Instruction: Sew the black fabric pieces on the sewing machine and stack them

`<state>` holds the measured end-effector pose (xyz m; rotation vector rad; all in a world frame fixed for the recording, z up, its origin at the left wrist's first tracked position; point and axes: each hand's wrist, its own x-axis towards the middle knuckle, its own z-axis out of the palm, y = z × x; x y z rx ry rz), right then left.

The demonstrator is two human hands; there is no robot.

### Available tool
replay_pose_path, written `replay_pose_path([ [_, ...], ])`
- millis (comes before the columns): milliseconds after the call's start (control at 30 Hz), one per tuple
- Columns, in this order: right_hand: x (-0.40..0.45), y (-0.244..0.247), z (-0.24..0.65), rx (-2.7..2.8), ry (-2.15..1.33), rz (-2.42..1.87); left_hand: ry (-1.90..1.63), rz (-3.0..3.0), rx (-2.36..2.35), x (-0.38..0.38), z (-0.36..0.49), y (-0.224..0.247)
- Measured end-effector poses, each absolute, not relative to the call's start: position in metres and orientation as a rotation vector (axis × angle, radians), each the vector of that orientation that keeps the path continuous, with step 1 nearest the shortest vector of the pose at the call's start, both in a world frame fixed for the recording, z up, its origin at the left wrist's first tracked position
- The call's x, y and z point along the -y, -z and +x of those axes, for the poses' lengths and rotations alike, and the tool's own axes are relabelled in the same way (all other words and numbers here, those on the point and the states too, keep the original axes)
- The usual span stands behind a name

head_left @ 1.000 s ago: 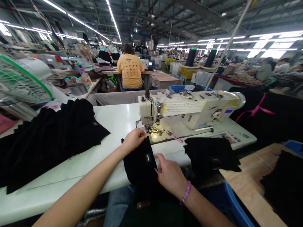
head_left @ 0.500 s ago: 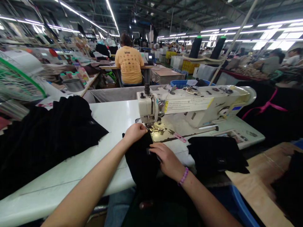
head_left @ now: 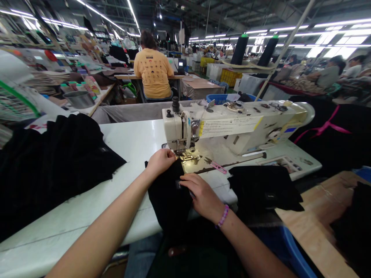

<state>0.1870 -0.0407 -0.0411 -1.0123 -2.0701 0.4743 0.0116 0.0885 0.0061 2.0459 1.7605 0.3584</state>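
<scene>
A black cloth piece (head_left: 168,197) lies over the front edge of the white sewing table (head_left: 136,139), its top end close to the needle area of the sewing machine (head_left: 220,123). My left hand (head_left: 161,163) pinches the cloth's upper edge beside the presser foot. Lower down, my right hand (head_left: 203,195) is closed on the cloth's right side, fingertips beside a small dark label; a partly hidden dark object shows under its fingers. Pink-handled thread snips (head_left: 216,165) rest on the machine bed, right of the needle area.
Black cloth pieces (head_left: 58,162) are heaped on the left, with another black stack (head_left: 265,187) at the right. A fan (head_left: 17,96) stands far left. Beyond the machine are a blue basket (head_left: 217,99) and a seated person (head_left: 152,69). A wooden board (head_left: 315,216) is at lower right.
The camera view has shifted slightly, moving most things a little left. Both hands keep nearly the same places on the cloth.
</scene>
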Motion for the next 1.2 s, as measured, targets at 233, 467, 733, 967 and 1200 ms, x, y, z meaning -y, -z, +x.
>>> replay_pose_path([
  [233,0.041,0.041,0.187,2.075,-0.474,-1.036,-0.383,2.054,-1.791,-0.087,0.013,-0.002],
  [467,0.040,0.042,0.186,2.074,-0.469,-1.050,-0.398,2.048,-1.803,-0.088,0.013,-0.001],
  [733,0.039,0.041,0.186,2.081,-0.442,-1.045,-0.415,2.051,-1.818,-0.092,0.012,0.000],
  [967,0.043,0.038,0.189,2.007,-0.484,-1.033,-0.517,2.116,-1.745,-0.076,0.009,-0.014],
  [1200,0.089,0.010,0.199,1.890,-0.615,-0.992,-1.334,2.197,-1.500,0.057,-0.006,-0.016],
])
